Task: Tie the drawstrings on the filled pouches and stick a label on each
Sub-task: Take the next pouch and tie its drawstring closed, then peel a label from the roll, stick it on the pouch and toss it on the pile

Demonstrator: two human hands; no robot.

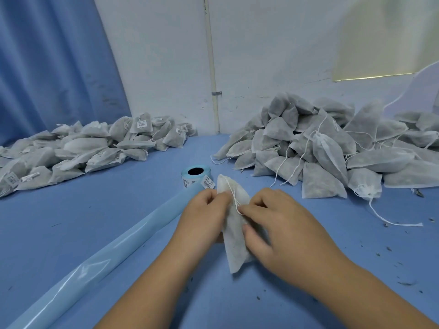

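Observation:
A white filled pouch (pixel 234 243) lies on the blue table in front of me, its gathered top pointing away. My left hand (pixel 202 222) grips the pouch's left side near the neck. My right hand (pixel 278 224) pinches the white drawstring (pixel 234 195) at the neck, its other fingers curled over the pouch's body. A roll of barcode labels (pixel 196 173) on pale blue backing stands just beyond the pouch, with a label (pixel 207 182) sticking out toward it.
A heap of labelled pouches (pixel 78 148) covers the table's left. A taller heap of untied pouches (pixel 332 148) with loose strings fills the right. A strip of pale blue backing paper (pixel 99 262) trails to the near left. Dark crumbs (pixel 403 283) dot the right.

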